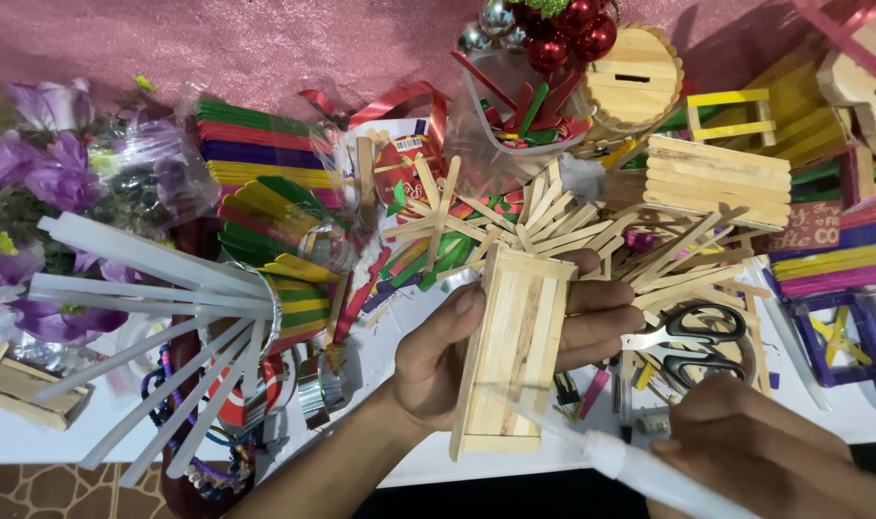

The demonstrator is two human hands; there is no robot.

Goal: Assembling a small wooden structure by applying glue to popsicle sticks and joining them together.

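A head-camera view looks down on a white table [841, 408] crowded with craft supplies. The left hand [476, 351] is at the centre, its thumb and fingers wrapped around a long tray [510, 356] made of plain craft sticks, held upright with the open side facing the camera. The right hand [755, 452] is below and right of the tray, closed around a white glue stick [640, 471] whose blurred tip points up-left across the tray's lower end; whether the tip touches the wood cannot be told.

Just right of the tray lie black-handled scissors [688, 341]. Above the tray is a loose heap of plain sticks [515, 216], and further up, red baubles [572, 34] and a round stick box [635, 77]. Well to the left of the tray, a tin [298, 308] holds a fan of white glue rods [140, 288], with purple flowers [34, 163] beyond and bundles of coloured sticks [260, 149] above it.
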